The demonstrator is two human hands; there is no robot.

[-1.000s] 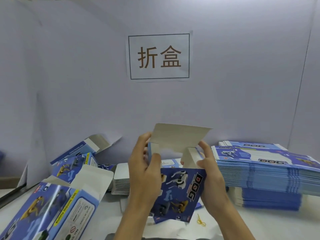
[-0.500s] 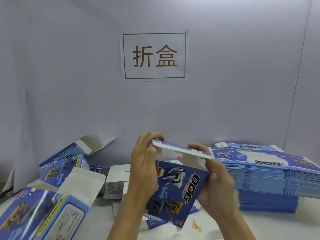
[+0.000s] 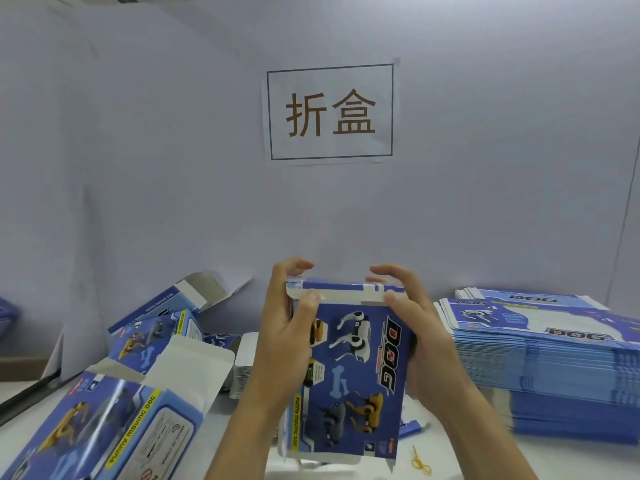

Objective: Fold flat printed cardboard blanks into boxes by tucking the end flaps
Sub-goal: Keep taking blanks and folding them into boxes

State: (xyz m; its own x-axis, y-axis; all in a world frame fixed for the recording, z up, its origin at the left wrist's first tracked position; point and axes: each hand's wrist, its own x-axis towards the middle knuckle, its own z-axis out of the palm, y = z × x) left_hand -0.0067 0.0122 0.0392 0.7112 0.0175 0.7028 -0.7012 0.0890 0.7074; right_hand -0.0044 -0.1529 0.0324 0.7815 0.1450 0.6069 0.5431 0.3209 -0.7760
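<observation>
Now the top flap (image 3: 341,295), upright a second ago, lies folded over the box (image 3: 349,368), held upright above the worktop (image 3: 519,455) by left hand (image 3: 282,336) and right hand (image 3: 412,329) gripping it, so that end looks nearly tucked.

Blue dog-printed box (image 3: 356,372) upright — top flap folded down; held.

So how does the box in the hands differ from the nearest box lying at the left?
The held box stands upright, gripped by the left hand and right hand; the left box lies on its side, untouched. The held box's top flap is folded down; the left box's end flap sticks out open. Both share the blue dog print.
</observation>
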